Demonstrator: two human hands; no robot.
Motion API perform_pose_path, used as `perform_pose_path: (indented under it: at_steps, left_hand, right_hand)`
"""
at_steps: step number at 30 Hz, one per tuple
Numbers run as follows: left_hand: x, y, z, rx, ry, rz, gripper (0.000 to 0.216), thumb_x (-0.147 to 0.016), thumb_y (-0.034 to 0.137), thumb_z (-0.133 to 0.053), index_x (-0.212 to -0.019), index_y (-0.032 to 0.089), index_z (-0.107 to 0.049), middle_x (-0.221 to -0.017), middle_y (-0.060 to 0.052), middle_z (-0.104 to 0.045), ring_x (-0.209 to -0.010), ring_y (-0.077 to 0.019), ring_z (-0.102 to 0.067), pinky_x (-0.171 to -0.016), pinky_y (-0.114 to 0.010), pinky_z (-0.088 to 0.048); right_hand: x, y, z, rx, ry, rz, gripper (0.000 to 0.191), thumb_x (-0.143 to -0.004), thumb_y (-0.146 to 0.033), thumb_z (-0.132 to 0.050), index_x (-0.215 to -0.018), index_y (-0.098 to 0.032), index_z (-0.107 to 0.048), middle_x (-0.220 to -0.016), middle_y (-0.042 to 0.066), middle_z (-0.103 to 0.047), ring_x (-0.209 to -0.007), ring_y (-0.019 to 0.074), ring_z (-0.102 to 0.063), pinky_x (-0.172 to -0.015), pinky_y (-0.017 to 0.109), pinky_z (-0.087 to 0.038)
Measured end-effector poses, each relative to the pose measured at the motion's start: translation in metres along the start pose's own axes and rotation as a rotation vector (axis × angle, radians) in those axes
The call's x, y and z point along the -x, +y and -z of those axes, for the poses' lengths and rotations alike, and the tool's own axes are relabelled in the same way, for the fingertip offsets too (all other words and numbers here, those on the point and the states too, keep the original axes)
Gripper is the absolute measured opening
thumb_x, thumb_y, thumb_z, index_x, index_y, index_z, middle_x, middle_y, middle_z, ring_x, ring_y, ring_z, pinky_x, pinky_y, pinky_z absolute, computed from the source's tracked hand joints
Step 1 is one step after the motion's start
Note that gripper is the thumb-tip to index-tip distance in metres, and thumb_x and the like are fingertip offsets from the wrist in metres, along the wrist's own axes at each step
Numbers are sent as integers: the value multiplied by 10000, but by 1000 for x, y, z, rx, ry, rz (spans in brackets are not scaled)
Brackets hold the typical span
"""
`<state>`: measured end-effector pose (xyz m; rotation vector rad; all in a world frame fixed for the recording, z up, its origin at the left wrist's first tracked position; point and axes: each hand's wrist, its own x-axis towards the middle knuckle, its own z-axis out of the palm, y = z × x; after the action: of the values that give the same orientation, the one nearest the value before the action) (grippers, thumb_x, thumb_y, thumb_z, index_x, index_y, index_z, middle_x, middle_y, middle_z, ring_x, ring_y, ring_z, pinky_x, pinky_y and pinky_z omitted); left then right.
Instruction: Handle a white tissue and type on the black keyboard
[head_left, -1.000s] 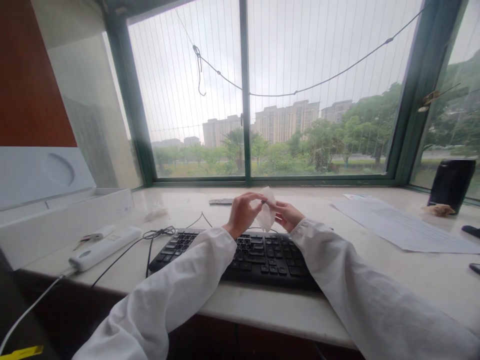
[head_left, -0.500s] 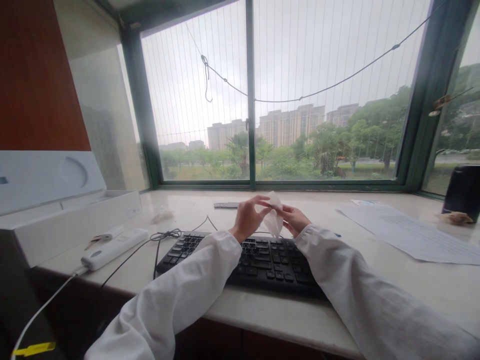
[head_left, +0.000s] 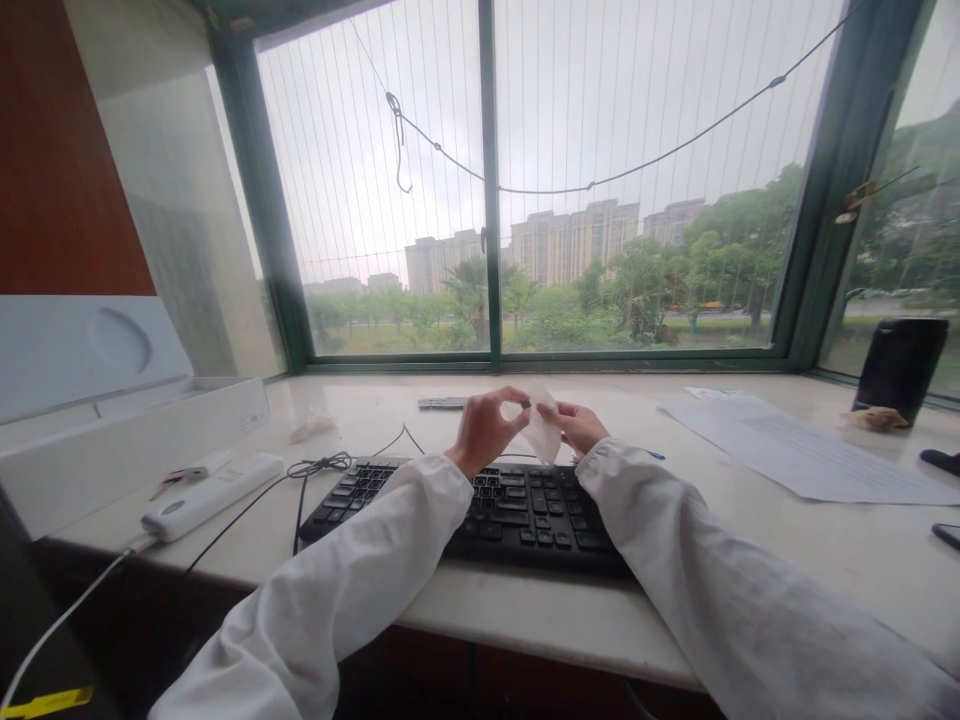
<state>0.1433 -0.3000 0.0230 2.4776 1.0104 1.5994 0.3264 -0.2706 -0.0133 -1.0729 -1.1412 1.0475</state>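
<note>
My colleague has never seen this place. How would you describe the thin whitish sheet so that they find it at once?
Below the large window, a black keyboard lies on the pale counter. Above the keyboard, the right hand pinches the thin whitish sheet. Unlike the printed paper lying flat to the right, it is held in the air and looks slightly see-through.

We are holding out our left arm (head_left: 375, 565) and right arm (head_left: 697, 560). Our left hand (head_left: 484, 428) is making a round pinch; our right hand (head_left: 580, 428) is pinching beside it.
</note>
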Motion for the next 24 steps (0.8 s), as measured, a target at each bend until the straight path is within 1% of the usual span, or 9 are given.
perform_pose_path:
  at_steps: [4, 9, 13, 16, 18, 19, 21, 22, 24]
  left_hand:
    - [1, 0, 0, -39, -9, -46, 153, -807, 236, -669, -951, 234, -721, -973, -2, -740, -789, -155, -671, -753, -273, -513]
    - [2, 4, 3, -96, -12, -66, 142, -829, 290, -664, -954, 253, -720, -978, 4, -732, -822, -162, -664, -704, -257, -487]
    - [-1, 9, 8, -136, -44, -88, 176, -869, 350, -629, -981, 254, -724, -1044, -16, -718, -881, -170, -669, -743, -259, -492]
    - [-8, 9, 18, -128, -67, -110, 180, -881, 334, -615, -995, 245, -723, -1033, -20, -725, -890, -171, -676, -785, -272, -504]
    - [-15, 5, 30, -103, -92, -93, 173, -872, 316, -624, -981, 234, -730, -1001, -25, -736, -858, -169, -683, -780, -276, -514]
    - [-18, 1, 38, -89, -122, -82, 168, -863, 311, -632, -968, 231, -736, -979, -27, -742, -832, -167, -687, -771, -277, -517]
    - [-24, -9, 60, -61, -252, -76, 156, -836, 311, -659, -936, 233, -750, -939, -27, -750, -788, -160, -690, -747, -272, -518]
    - [-26, -15, 73, -45, -352, -85, 147, -819, 310, -676, -920, 238, -756, -914, -24, -753, -782, -157, -691, -731, -264, -514]
    - [-29, -29, 100, -43, -600, -80, 114, -771, 311, -722, -856, 251, -770, -869, -19, -756, -784, -160, -692, -704, -252, -502]
  right_hand:
    - [-1, -1, 0, 47, 41, -14, 403, -548, -453, -854, -790, -156, -731, -754, 69, -731, -707, 187, -644, -625, 275, -485]
    - [2, -2, -2, 92, 23, -10, 340, -585, -405, -833, -793, -156, -734, -727, 60, -725, -673, 174, -633, -593, 260, -479]
    - [4, -5, -1, 176, 55, 33, 327, -619, -394, -799, -823, -145, -740, -747, 65, -734, -687, 184, -647, -611, 263, -484]
    - [3, -5, 3, 298, 90, 70, 299, -636, -402, -776, -805, -157, -747, -756, 67, -742, -724, 204, -659, -638, 273, -481]
    - [2, -3, 6, 358, 99, 81, 279, -633, -413, -769, -786, -181, -750, -736, 60, -740, -736, 214, -662, -645, 281, -478]
    - [1, -2, 7, 384, 105, 83, 274, -634, -421, -764, -783, -191, -751, -734, 57, -739, -740, 216, -662, -650, 285, -476]
    - [-1, -1, 7, 432, 116, 80, 283, -637, -438, -752, -793, -202, -752, -757, 57, -742, -759, 220, -662, -667, 291, -470]
    - [-1, 0, 7, 454, 122, 77, 295, -641, -448, -745, -805, -203, -753, -782, 60, -744, -776, 223, -662, -681, 295, -466]
    - [0, -1, 5, 499, 137, 72, 324, -650, -469, -729, -835, -204, -754, -834, 66, -746, -816, 231, -659, -714, 306, -454]
